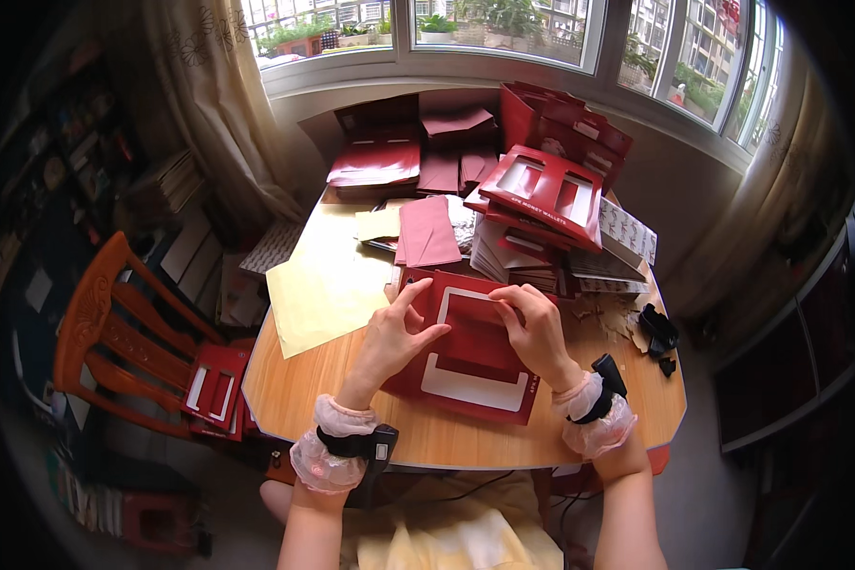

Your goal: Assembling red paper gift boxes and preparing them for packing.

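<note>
A red cardboard sleeve lies flat on the table in front of me. White strips and a darker red panel show within its middle. My left hand hovers over the sleeve's left side, thumb and forefinger spread apart with nothing visible between them. At the panel's upper right corner, my right hand has its thumb and fingertips pinched together. What they grip, if anything, is too small to make out. Both wrists wear pale frilled cuffs and black straps with small devices.
Behind the sleeve lie dark pink envelopes. Red sleeves are piled at the back right, with another red stack at back left. Yellow paper overhangs the left edge. Black objects sit right; a wooden chair holds more sleeves.
</note>
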The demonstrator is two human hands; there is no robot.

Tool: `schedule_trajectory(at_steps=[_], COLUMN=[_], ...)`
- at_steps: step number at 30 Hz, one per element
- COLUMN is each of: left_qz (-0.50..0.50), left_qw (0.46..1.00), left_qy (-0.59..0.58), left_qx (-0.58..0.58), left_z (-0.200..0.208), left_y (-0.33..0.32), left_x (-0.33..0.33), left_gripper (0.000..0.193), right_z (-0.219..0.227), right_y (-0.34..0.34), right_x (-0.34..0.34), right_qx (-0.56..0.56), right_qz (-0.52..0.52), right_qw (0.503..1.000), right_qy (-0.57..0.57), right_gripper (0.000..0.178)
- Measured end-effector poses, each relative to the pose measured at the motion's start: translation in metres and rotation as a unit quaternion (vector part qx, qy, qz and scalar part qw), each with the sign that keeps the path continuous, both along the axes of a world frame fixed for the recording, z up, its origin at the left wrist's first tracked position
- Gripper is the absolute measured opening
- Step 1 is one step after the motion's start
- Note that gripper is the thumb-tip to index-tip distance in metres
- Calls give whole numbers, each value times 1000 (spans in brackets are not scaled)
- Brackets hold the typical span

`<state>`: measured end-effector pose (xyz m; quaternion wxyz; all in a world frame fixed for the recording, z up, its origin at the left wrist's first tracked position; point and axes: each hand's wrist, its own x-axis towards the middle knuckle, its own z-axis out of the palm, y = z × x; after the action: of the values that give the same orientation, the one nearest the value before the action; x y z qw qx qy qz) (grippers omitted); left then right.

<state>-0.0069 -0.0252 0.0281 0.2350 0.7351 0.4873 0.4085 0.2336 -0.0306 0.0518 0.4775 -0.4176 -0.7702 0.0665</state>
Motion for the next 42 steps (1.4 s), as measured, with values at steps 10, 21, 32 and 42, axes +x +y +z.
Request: schedule_trajectory(at_steps=[10, 21, 32, 42], left_qz=[33, -62, -29, 31], left_qw=[997, 991, 997, 997], left_qy=[-46, 21, 44, 55], left_qx=[-61, 120, 48, 45], left_z=[-6, 2, -9, -19], left_y=[2, 0, 5, 12], left_x=[0, 8, 2, -1], left_gripper=[73, 29, 15, 14], right_z=[-6, -13, 3, 0], right_y=[6, 4, 8, 5], right_x=[6, -2, 2, 1], right_qx=[-53, -69, 90, 52], right_qz=[39, 125, 51, 84], right_qw=[998, 990, 994, 992], right_qy=[13, -21, -27, -78], right_gripper=[11, 12, 10, 12])
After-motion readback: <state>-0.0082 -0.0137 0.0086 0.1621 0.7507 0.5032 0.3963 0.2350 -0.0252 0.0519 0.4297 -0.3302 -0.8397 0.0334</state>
